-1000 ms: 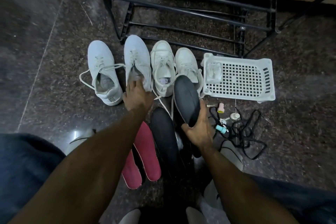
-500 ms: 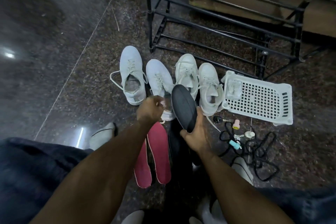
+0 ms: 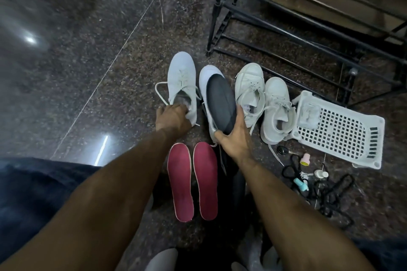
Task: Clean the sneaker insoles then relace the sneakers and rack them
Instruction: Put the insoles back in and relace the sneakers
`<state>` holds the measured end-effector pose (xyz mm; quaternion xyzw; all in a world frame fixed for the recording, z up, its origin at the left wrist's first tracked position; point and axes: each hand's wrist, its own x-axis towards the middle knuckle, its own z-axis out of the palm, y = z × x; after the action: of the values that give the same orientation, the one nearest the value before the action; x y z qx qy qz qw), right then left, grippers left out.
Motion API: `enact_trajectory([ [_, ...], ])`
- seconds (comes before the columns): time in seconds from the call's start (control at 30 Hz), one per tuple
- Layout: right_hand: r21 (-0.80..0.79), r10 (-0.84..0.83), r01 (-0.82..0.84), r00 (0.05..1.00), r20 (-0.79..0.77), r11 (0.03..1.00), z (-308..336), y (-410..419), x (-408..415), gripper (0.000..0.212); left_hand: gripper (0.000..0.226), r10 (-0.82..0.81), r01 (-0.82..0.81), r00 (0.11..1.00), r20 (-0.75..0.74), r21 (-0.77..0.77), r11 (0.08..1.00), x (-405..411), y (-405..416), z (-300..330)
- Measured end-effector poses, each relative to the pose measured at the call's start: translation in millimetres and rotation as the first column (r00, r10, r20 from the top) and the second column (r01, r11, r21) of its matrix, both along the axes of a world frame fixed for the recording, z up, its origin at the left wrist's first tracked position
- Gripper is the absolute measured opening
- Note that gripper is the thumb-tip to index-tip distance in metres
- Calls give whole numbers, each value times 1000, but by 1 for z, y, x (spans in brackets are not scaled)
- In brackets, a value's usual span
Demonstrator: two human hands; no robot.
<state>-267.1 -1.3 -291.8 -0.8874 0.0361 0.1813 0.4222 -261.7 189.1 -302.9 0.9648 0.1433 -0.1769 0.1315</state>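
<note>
Fingers of the left hand (image 3: pixel 172 117) curled into the heel opening of the far-left sneaker (image 3: pixel 182 86), gripping its collar. The right hand (image 3: pixel 236 138) held a black insole (image 3: pixel 221 103) by its heel end, thumb under one edge and fingers wrapped over the other, the insole tilted up over the second sneaker (image 3: pixel 209 75) so that only that shoe's toe and one side showed.

Two more white sneakers (image 3: pixel 250 88) (image 3: pixel 277 108) stood just to the right, side by side, toes pointing at the rack (image 3: pixel 286 28). The last of them touched the white basket (image 3: pixel 339 132), which lay beside the rack's lower bars. Two red insoles (image 3: pixel 180 182) (image 3: pixel 206 180) lay flat on the floor (image 3: pixel 88 61) between the forearms, nearly parallel and just apart. Another black insole (image 3: pixel 239 185) lay partly hidden under the right forearm.

Black laces (image 3: pixel 330 196) sprawled in a tangle near the basket's front edge, with a pink bottle (image 3: pixel 305 159), a white bottle (image 3: pixel 321 174) and a teal one (image 3: pixel 300 183) among them.

Open floor lay to the left of the shoes; on the right, basket, laces and bottles crowded the space. The rack's black legs stood just beyond the sneaker toes.
</note>
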Motion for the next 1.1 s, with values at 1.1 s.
enact_trajectory([
  [1.1, -529, 37, 14, 996, 85, 849, -35, -11, 55, 112, 27, -183, 171, 978, 95, 122, 978, 41, -54, -33],
])
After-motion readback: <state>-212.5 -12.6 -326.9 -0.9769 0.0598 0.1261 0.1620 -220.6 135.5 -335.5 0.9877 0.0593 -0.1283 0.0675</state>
